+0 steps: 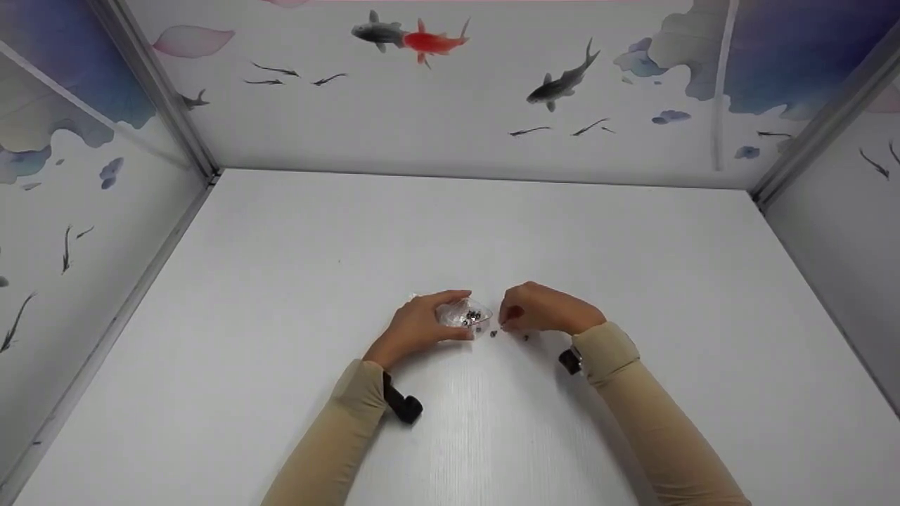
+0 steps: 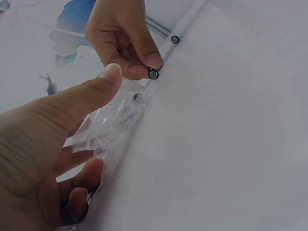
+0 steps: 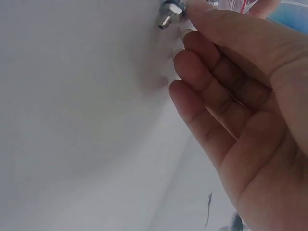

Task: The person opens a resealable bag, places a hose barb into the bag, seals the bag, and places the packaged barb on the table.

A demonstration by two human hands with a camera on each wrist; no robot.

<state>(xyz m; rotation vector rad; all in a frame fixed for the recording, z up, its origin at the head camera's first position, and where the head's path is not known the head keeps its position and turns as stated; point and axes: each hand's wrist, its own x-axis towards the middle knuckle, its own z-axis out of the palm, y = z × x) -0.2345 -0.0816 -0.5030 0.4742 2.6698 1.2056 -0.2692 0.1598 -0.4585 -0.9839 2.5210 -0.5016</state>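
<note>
My left hand (image 1: 415,325) holds a clear plastic zip bag (image 1: 450,314) between thumb and fingers; its mouth points right, and several small metal fittings (image 1: 473,316) lie inside. Just right of that mouth is my right hand (image 1: 545,309), thumb and forefinger brought together. In the left wrist view those fingertips pinch a small metal fitting (image 2: 153,73) with a dark ring, low at the table surface. A second fitting (image 2: 174,39) lies on the table beside the right hand. The right wrist view shows a fitting (image 3: 172,12) with a hex collar and narrow tip near the thumb.
The white table (image 1: 450,436) spreads around both hands. Panels printed with fish (image 1: 432,42) and plants enclose its back and sides. A black wrist camera (image 1: 404,407) hangs below the left cuff, another wrist camera (image 1: 569,360) by the right cuff.
</note>
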